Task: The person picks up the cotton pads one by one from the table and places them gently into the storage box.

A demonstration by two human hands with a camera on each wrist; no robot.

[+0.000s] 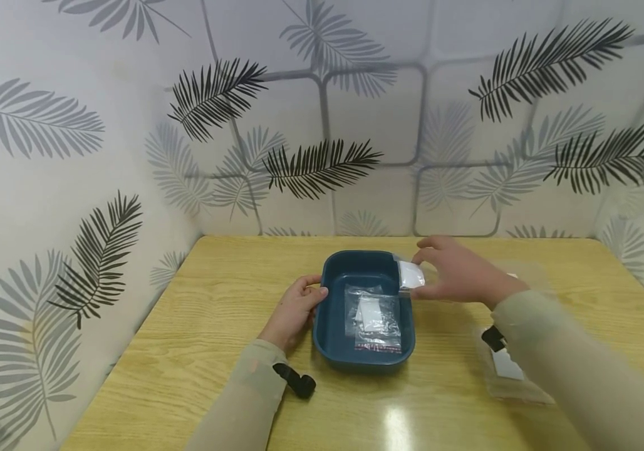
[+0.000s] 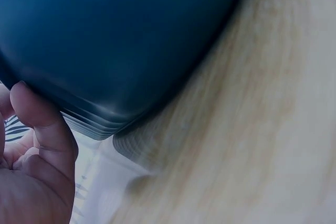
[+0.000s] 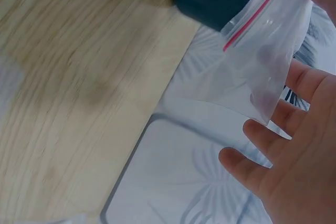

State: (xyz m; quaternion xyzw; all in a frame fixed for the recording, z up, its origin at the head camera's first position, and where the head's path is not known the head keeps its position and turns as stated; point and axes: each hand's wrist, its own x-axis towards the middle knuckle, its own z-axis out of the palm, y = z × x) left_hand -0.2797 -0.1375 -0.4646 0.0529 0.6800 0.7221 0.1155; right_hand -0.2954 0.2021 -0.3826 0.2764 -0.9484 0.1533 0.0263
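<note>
A dark blue rectangular basin (image 1: 364,363) stands on the table. My left hand (image 1: 295,310) holds it by its left rim, the thumb near the edge; in the left wrist view the thumb and fingers (image 2: 44,124) meet the basin's side. Clear zip bags (image 1: 378,319) with white inserts lie inside the basin. Over its right rim, my right hand (image 1: 457,269) pinches another small clear zip bag (image 1: 411,275) with a white piece in it. The right wrist view shows a red seal line on this zip bag (image 3: 257,61) and the other fingers spread beside it.
More clear bags with white inserts (image 1: 507,364) lie on the table to the right, partly behind my right forearm. The wooden table (image 1: 232,294) meets a leaf-patterned wall (image 1: 367,119) at the back and left. Black straps (image 1: 299,381) are on both wrists.
</note>
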